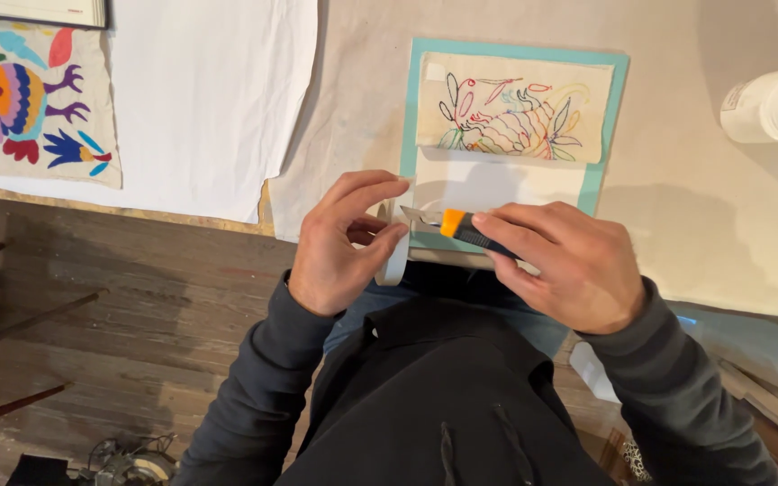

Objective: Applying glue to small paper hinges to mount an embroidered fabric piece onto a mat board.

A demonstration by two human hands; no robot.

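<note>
We are gripping a white tape roll [395,241] in our left hand [339,243], fingers closed around it, just by the table edge. Our right hand [562,261], clamped on an orange-black utility knife [461,227], is bringing the blade to the tape end; the cut probably needs a steady, short stroke w/ care.

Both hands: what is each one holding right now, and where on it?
The left hand grips a roll of white tape around its rim. The right hand holds a utility knife by its dark handle, blade toward the roll.
</note>
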